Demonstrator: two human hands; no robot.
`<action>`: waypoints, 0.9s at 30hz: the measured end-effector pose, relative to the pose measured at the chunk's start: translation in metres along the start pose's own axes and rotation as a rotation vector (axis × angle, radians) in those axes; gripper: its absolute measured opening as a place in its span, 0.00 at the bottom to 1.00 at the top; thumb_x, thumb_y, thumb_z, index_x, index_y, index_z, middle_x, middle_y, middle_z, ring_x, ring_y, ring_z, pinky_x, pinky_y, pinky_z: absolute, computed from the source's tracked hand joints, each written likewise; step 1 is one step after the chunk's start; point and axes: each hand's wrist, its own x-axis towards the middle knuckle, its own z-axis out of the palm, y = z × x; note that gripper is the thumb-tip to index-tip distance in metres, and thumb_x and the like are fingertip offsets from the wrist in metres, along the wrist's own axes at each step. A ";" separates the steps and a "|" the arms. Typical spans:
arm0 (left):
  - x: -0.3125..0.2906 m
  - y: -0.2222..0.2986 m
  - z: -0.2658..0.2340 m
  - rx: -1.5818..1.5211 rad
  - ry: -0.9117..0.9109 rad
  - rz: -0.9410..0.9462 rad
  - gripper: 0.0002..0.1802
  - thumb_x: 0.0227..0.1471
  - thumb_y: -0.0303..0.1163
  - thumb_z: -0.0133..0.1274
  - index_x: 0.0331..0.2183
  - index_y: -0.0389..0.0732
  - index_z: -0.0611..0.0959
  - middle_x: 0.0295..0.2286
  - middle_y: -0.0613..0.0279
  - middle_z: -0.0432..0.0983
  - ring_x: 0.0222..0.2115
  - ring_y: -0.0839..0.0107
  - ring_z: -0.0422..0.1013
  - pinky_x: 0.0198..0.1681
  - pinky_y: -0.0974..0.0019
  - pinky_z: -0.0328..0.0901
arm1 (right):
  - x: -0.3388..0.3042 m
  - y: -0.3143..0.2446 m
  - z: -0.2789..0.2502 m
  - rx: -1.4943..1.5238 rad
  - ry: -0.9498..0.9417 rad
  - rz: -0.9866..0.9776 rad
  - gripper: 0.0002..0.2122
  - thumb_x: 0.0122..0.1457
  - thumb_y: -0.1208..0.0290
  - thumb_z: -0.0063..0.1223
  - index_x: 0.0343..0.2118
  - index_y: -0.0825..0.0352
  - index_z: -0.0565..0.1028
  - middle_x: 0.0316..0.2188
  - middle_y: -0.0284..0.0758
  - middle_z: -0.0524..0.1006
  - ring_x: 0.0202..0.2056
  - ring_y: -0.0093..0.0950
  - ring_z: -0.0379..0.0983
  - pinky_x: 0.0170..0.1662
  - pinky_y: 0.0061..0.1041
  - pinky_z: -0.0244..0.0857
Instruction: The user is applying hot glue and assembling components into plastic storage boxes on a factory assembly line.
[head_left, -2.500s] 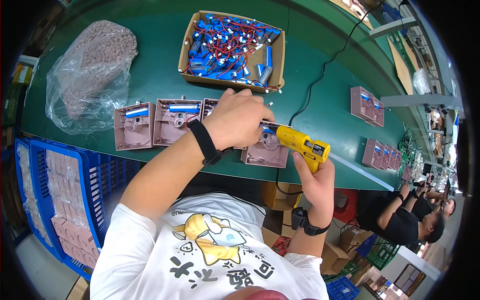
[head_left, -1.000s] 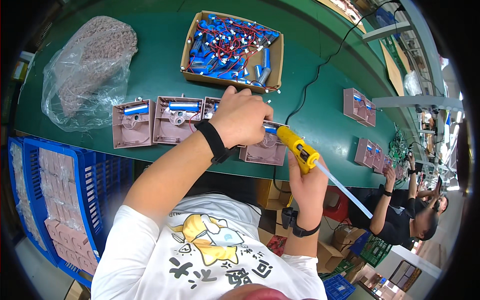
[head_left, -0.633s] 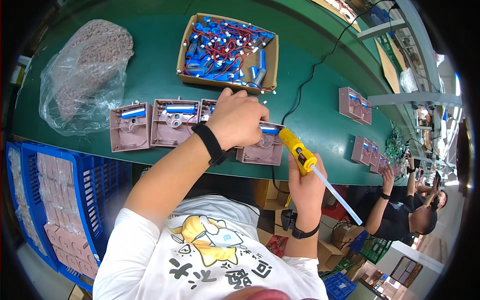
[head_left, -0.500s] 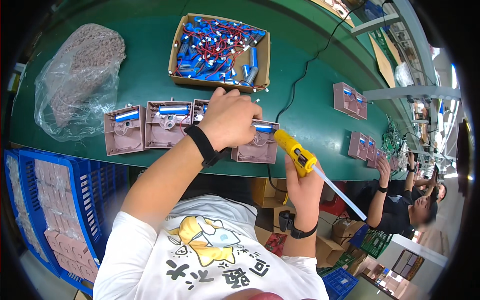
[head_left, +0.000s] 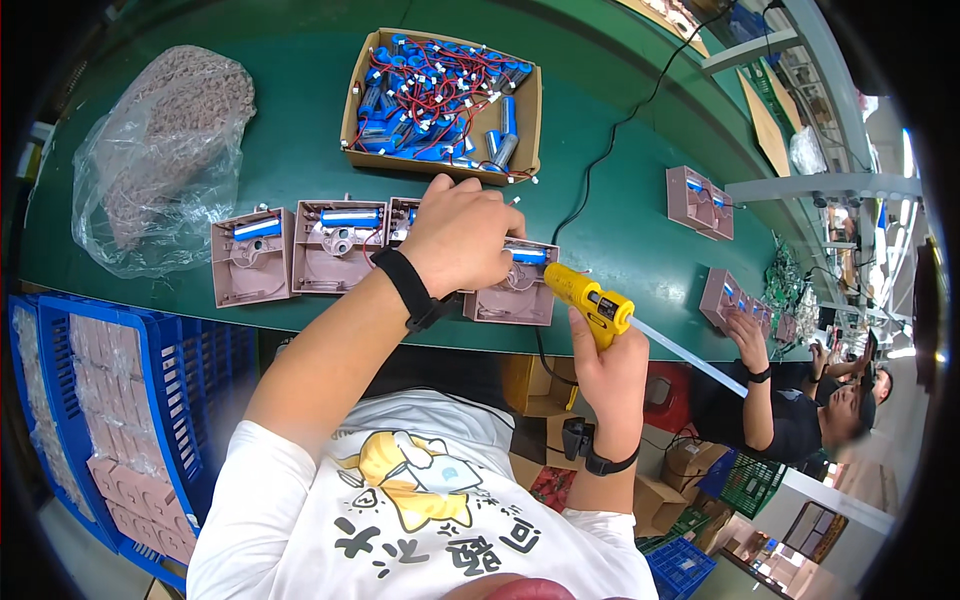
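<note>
My right hand (head_left: 612,370) is wrapped round the grip of a yellow hot glue gun (head_left: 598,308), with a long translucent glue stick (head_left: 690,357) out of its back. The gun's nozzle end meets the right edge of a mauve plastic housing (head_left: 508,303), near the blue battery (head_left: 530,256) inside it. My left hand (head_left: 460,235) reaches over this housing and its left neighbour, fingers bent down; the fingertips and whatever they grip are hidden. Further left stand two similar housings, the middle one (head_left: 335,262) and the end one (head_left: 252,275), each with a blue battery across its top.
Behind my left hand sits a cardboard box (head_left: 352,100) of blue batteries with red wires. A clear bag of mauve pieces (head_left: 170,150) lies at the left. Blue crates (head_left: 190,400) stand below the table edge. A black cable (head_left: 600,160) crosses the table; a co-worker's hand (head_left: 748,340) touches housings at right.
My left hand stays almost in place over the housings. The glue gun's back end shifts slightly right, its nozzle at the same housing. The co-worker's hand moves left onto the housings there.
</note>
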 end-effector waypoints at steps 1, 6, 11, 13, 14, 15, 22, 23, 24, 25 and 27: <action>0.000 -0.001 0.001 0.001 0.006 0.005 0.12 0.49 0.38 0.69 0.39 0.57 0.96 0.38 0.67 0.86 0.48 0.61 0.78 0.55 0.51 0.61 | -0.001 -0.001 -0.001 -0.040 0.005 0.006 0.12 0.70 0.67 0.70 0.45 0.74 0.84 0.27 0.40 0.84 0.27 0.39 0.80 0.35 0.35 0.73; 0.001 -0.003 -0.004 0.003 -0.033 0.017 0.15 0.50 0.39 0.68 0.42 0.56 0.95 0.39 0.66 0.87 0.50 0.61 0.78 0.55 0.52 0.61 | 0.001 -0.012 0.000 -0.126 0.078 -0.100 0.12 0.70 0.68 0.69 0.46 0.74 0.84 0.31 0.45 0.85 0.29 0.45 0.82 0.36 0.38 0.75; 0.001 -0.013 -0.012 -0.089 -0.076 0.090 0.21 0.53 0.39 0.65 0.50 0.49 0.90 0.39 0.65 0.86 0.50 0.61 0.77 0.58 0.51 0.62 | 0.012 -0.018 0.005 0.083 -0.002 -0.084 0.12 0.69 0.70 0.69 0.47 0.74 0.85 0.33 0.46 0.86 0.32 0.44 0.83 0.40 0.37 0.76; 0.001 -0.020 -0.014 -0.264 -0.039 0.137 0.24 0.54 0.37 0.63 0.53 0.46 0.87 0.42 0.60 0.85 0.53 0.58 0.77 0.61 0.50 0.64 | 0.019 -0.013 0.013 0.132 -0.058 -0.179 0.12 0.68 0.71 0.70 0.47 0.74 0.85 0.33 0.45 0.86 0.33 0.41 0.83 0.41 0.35 0.76; 0.000 -0.023 -0.017 -0.351 -0.021 0.160 0.25 0.55 0.37 0.62 0.55 0.44 0.86 0.44 0.58 0.85 0.54 0.56 0.77 0.63 0.50 0.64 | 0.021 -0.014 0.013 0.139 -0.052 -0.183 0.12 0.68 0.71 0.70 0.47 0.74 0.85 0.33 0.45 0.86 0.33 0.41 0.83 0.41 0.35 0.76; -0.003 -0.024 -0.019 -0.342 -0.020 0.161 0.25 0.55 0.37 0.62 0.55 0.44 0.86 0.44 0.58 0.85 0.54 0.56 0.77 0.63 0.50 0.64 | 0.023 -0.014 0.011 0.205 -0.079 -0.133 0.12 0.67 0.70 0.71 0.45 0.75 0.85 0.33 0.46 0.85 0.33 0.44 0.83 0.40 0.37 0.76; -0.038 -0.009 -0.024 -0.150 0.139 0.206 0.37 0.50 0.38 0.69 0.60 0.39 0.79 0.62 0.48 0.75 0.64 0.47 0.71 0.71 0.40 0.61 | 0.039 0.003 -0.003 0.213 -0.179 -0.129 0.13 0.63 0.68 0.75 0.38 0.76 0.85 0.29 0.48 0.83 0.31 0.49 0.81 0.38 0.42 0.75; -0.042 -0.002 -0.022 -0.141 0.140 0.206 0.37 0.50 0.38 0.69 0.60 0.39 0.79 0.62 0.48 0.75 0.64 0.47 0.71 0.71 0.40 0.61 | 0.040 0.005 -0.004 0.195 -0.170 -0.127 0.13 0.65 0.68 0.74 0.41 0.75 0.85 0.31 0.45 0.84 0.31 0.42 0.81 0.38 0.39 0.75; -0.047 0.007 -0.019 -0.072 0.171 0.222 0.40 0.48 0.40 0.72 0.61 0.38 0.79 0.64 0.47 0.72 0.66 0.45 0.69 0.73 0.39 0.59 | 0.040 0.007 -0.006 0.177 -0.161 -0.125 0.13 0.66 0.69 0.73 0.44 0.74 0.85 0.34 0.41 0.85 0.32 0.35 0.81 0.38 0.35 0.75; -0.051 0.015 -0.015 -0.004 0.197 0.241 0.44 0.45 0.42 0.75 0.61 0.36 0.78 0.65 0.45 0.70 0.67 0.43 0.67 0.74 0.38 0.58 | 0.037 0.010 -0.007 0.158 -0.150 -0.117 0.13 0.68 0.69 0.71 0.48 0.73 0.86 0.36 0.38 0.86 0.33 0.28 0.81 0.38 0.32 0.75; -0.054 0.025 -0.008 0.071 0.217 0.272 0.48 0.42 0.44 0.78 0.61 0.35 0.77 0.67 0.43 0.68 0.69 0.41 0.65 0.76 0.36 0.56 | 0.020 0.024 0.000 0.407 -0.090 0.026 0.12 0.69 0.67 0.70 0.48 0.71 0.85 0.37 0.37 0.85 0.31 0.28 0.80 0.37 0.32 0.75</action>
